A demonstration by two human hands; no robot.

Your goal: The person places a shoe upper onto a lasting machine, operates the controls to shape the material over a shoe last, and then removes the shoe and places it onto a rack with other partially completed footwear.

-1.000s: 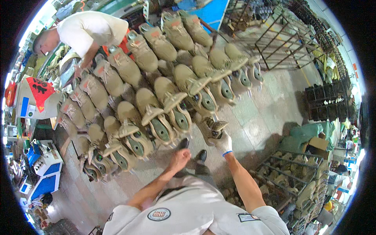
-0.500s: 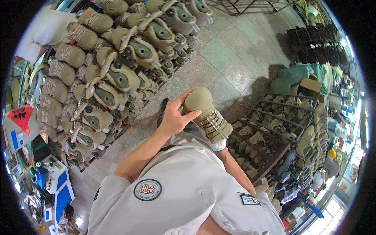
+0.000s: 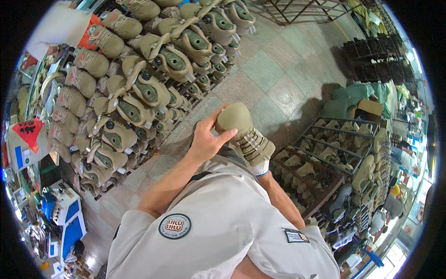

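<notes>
A khaki lace-up shoe (image 3: pixel 247 135) is held in front of my waist, its rounded toe up and its dark-striped lacing toward the lower right. My left hand (image 3: pixel 206 139), bare, is closed round the toe, with the thumb lying across the upper and the fingers along its far left side. At the collar end is my right hand (image 3: pixel 262 168) in a white knitted glove with a blue cuff edge. It supports the shoe from there, and the shoe hides its fingers.
A tiered rack of similar khaki shoes (image 3: pixel 151 90) stands on the left. To my right is a dark metal rack (image 3: pixel 320 179) with more shoes. Beyond it lie green sacking (image 3: pixel 348 95) and a cardboard box (image 3: pixel 368 109). A person's white sleeve (image 3: pixel 60 25) shows at upper left.
The view has shifted slightly, so the left rack appears farther right and lower. At upper left the white-sleeved person has moved, baring an orange-red patch. My grip on the shoe looks the same.
</notes>
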